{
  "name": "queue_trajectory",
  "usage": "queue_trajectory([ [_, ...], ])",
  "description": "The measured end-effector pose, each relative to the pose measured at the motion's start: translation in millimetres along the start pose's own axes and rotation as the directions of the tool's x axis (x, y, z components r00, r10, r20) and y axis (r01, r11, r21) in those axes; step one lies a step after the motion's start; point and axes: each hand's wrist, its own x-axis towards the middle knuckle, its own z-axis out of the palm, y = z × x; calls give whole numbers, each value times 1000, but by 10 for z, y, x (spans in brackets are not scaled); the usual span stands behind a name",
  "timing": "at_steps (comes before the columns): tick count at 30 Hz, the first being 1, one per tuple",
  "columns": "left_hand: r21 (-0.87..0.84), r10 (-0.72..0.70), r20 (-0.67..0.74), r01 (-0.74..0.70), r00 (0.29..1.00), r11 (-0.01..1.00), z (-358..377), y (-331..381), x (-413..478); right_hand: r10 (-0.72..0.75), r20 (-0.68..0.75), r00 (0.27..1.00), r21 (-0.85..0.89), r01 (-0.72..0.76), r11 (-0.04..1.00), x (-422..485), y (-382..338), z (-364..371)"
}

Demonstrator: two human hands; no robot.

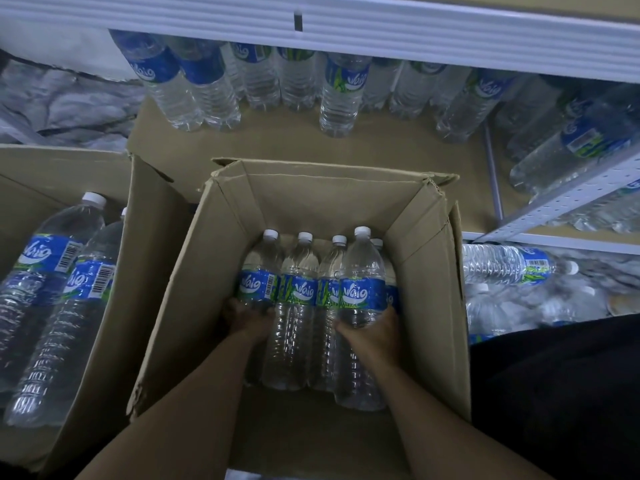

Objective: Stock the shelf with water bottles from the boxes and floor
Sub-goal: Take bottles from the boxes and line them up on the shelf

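Clear, blue-labelled, white-capped water bottles (362, 299)

dim, soft, wide-angle edge distortion

Views: one, head-worn, wide-angle; position: directly above the open cardboard box (329, 199), near enough that both forearms enter from the lower edge, with the left hand (247, 318) and right hand (372, 336) at frame centre; facing: steeply down and slightly forward, onto the caps of the water bottles (298, 306); upper edge: white shelf rail (415, 32), bowed by the lens; left margin: second box (52, 168), cut off; right margin: perforated shelf upright (571, 195), seen obliquely.
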Motion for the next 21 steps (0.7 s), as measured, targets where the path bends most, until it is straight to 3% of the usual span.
queue_trajectory([
  [3,-64,14,1,-13,1000,998,-26,-41,47,0,14,1000,-9,0,1000,-27,-8,-14],
  [10,80,54,-35,-52,998,995,-29,-11,57,-4,61,998,36,2,999,19,-6,-48],
  [13,12,19,-26,-19,999,1000,-21,11,58,11,64,998,30,-13,999,4,-20,-44],
  [21,-19,149,43,-149,988,989,-123,-144,132,49,29,998,33,-50,998,20,-43,-10],
])
